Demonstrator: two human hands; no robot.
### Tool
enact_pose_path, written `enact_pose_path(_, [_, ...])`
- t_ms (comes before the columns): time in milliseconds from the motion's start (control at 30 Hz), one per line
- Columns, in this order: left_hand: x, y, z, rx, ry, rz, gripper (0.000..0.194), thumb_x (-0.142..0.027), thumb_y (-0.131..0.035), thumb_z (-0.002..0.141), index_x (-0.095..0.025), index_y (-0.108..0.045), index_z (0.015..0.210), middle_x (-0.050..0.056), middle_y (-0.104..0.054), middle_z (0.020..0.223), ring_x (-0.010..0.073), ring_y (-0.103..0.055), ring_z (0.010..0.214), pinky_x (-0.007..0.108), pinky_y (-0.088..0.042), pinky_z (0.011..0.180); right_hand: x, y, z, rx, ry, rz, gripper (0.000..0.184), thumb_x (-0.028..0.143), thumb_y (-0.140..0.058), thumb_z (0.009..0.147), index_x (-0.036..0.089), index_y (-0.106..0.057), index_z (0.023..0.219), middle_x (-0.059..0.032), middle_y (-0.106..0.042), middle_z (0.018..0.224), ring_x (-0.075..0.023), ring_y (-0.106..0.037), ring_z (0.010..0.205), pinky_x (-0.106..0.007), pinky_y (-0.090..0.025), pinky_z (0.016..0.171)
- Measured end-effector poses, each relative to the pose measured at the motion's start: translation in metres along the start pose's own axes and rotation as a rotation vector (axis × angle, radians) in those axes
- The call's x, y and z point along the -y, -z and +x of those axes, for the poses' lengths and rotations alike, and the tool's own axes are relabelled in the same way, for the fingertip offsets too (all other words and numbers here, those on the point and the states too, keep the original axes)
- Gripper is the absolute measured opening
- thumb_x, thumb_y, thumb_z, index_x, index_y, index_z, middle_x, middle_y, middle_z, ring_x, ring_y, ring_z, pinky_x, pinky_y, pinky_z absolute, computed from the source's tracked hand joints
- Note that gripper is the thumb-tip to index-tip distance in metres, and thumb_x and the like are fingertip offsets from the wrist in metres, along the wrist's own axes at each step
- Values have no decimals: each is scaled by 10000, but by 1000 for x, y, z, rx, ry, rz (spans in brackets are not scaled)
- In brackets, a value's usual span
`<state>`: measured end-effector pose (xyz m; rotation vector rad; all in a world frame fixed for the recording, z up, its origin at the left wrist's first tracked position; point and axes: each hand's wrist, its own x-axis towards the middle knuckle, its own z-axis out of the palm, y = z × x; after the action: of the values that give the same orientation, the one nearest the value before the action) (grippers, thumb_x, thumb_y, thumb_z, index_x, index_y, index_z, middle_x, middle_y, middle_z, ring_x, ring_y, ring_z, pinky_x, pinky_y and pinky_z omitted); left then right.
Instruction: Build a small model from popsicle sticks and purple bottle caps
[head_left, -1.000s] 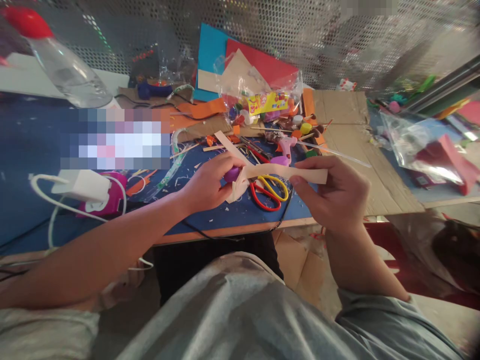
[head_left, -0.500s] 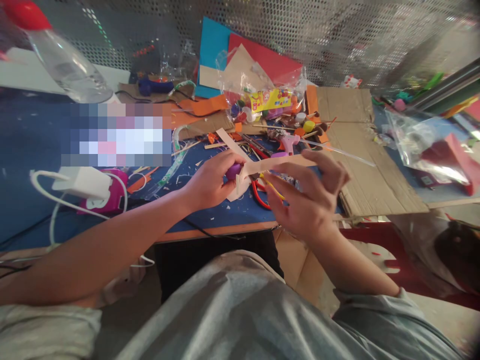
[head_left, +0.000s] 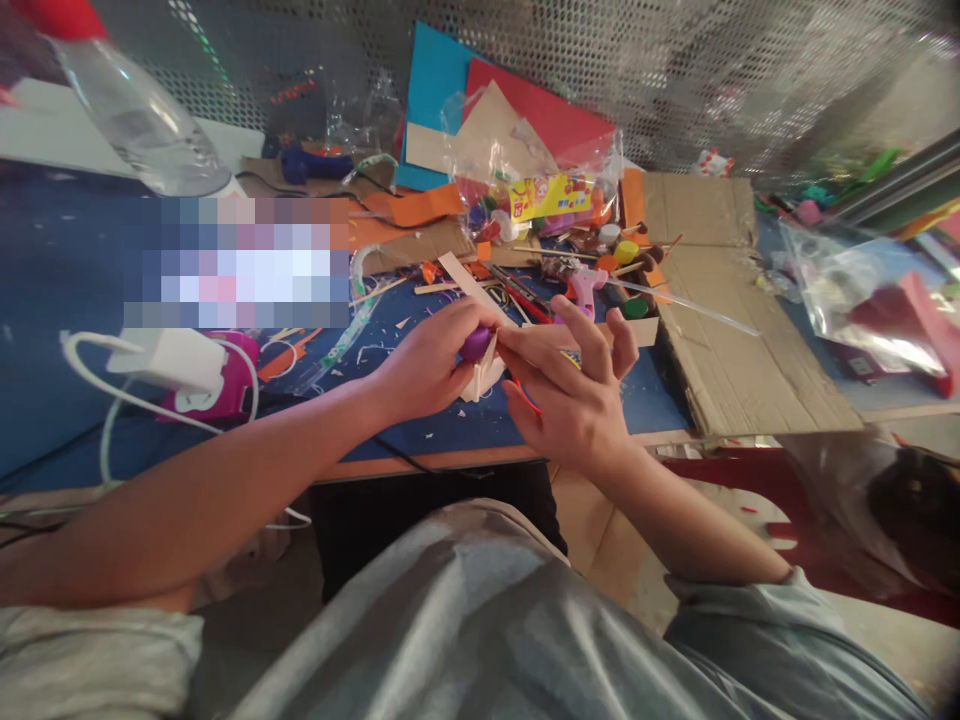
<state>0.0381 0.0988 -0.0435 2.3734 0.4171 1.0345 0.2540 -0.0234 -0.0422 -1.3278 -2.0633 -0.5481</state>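
Note:
My left hand [head_left: 424,362] is closed around a small purple round object [head_left: 475,343] and the joined end of some cream paper strips. One paper strip [head_left: 642,332] runs right, behind the fingers of my right hand [head_left: 576,395]. Another strip [head_left: 459,276] slants up and away to the left. My right hand has its fingers stretched out and spread; its leading fingertips touch the paper beside my left hand. Just beyond the hands lies a pink glue gun [head_left: 588,288]. Scissors with red and yellow handles are mostly hidden beneath my right hand.
A clear bottle with a red cap [head_left: 150,125] stands back left, near a pink power socket [head_left: 217,385] with a white charger [head_left: 176,362]. Behind are coloured sheets [head_left: 525,105] and a plastic bag [head_left: 551,195]. Flat cardboard [head_left: 750,340] lies at right.
My right hand has moved left, and its fingertips have come up to the paper at my left hand. The right-hand strip has tilted lower, and a green lid now shows beyond it.

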Motion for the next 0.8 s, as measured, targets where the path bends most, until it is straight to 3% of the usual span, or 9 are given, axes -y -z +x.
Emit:
enact_pose_path(267, [-2, -1, 2, 9, 7, -14, 131, -172, -642, 1039, -199, -673, 1163, 75, -780, 1128, 218, -725, 1015, 376, -577, 918, -6, -2, 1, -16, 62, -21, 435, 277, -687, 1087, 389, -770, 1499, 19, -879, 1434, -349, -645, 1617, -610, -256, 1477])
enact_pose_path(433, [-3, 0, 4, -6, 80, -19, 110, -293, -673, 1085, -209, -702, 1150, 66, -792, 1088, 200, -722, 948, 342, -570, 871, -23, 11, 5, -83, 57, 7, 457, 289, -707, 1049, 404, -748, 1489, -30, -828, 1473, -408, -623, 1615, -703, -321, 1426])
enact_pose_path(567, [-5, 1, 5, -43, 81, -19, 119, -286, -697, 1050, -207, -714, 1137, 66, -799, 1084, 198, -724, 936, 343, -579, 869, -49, 14, 4, -265, -144, 208, 566, 388, -728, 1057, 344, -634, 1613, -173, -677, 1571, -447, -635, 1552, -701, -508, 1294])
enact_pose_path(667, [-9, 2, 5, -70, 80, -13, 140, -335, -717, 1052, -213, -722, 1120, 73, -810, 1082, 208, -734, 948, 359, -596, 905, -62, 0, -6, -361, -309, 387, 851, 645, -748, 1045, 335, -422, 1768, -217, -583, 1639, -458, -631, 1548, -713, -552, 1233])
enact_pose_path(733, [-11, 2, 5, -109, 86, -9, 191, -386, -740, 1053, -216, -734, 1139, 74, -825, 1077, 207, -743, 936, 348, -600, 891, -60, -12, -14, -385, -388, 562, 1010, 759, -764, 1008, 354, -309, 1813, -213, -604, 1626, -422, -699, 1473, -646, -629, 1141])
enact_pose_path(800, [-13, 1, 4, -134, 104, 1, 235, -418, -766, 1043, -216, -750, 1161, 67, -841, 1061, 201, -752, 907, 328, -599, 859, -49, -21, -19, -334, -475, 794, 865, 794, -760, 1004, 355, -494, 1701, -173, -722, 1471, -361, -783, 1326, -532, -694, 1006])
